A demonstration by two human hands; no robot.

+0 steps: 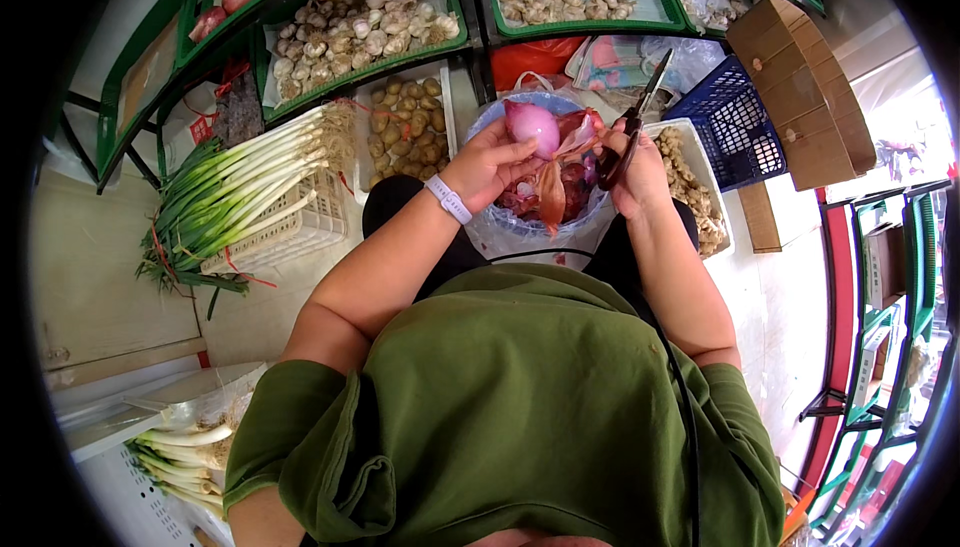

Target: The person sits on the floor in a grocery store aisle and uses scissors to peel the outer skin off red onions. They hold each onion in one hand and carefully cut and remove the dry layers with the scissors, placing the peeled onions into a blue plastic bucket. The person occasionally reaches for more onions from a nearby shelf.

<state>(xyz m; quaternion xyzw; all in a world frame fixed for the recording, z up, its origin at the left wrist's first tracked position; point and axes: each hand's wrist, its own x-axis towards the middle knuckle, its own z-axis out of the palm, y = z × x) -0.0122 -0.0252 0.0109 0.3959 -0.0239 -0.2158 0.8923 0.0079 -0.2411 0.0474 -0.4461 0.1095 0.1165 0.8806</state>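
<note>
A partly peeled red onion (pixel 532 128) rests in the fingers of my left hand (pixel 484 160), its bare surface pink and shiny. My right hand (pixel 637 175) grips a pair of scissors (pixel 634 123) with dark handles, the blades pointing up and away from me. Loose papery onion skin (pixel 576 139) hangs between the onion and my right fingertips. Both hands are above a bin (pixel 480 113) with a bluish plastic liner, between my knees. Inside it lie reddish onion peelings (pixel 517 198), partly hidden by the hands.
Potatoes (pixel 409 123) fill a white box ahead on the left, beside bundled leeks or large scallions (pixel 255 187) on a crate. Ginger (pixel 679 172) sits in a box right of the bin, near a blue plastic basket (pixel 731 123) and a cardboard box (pixel 802 89). Garlic trays (pixel 367 29) line the shelf.
</note>
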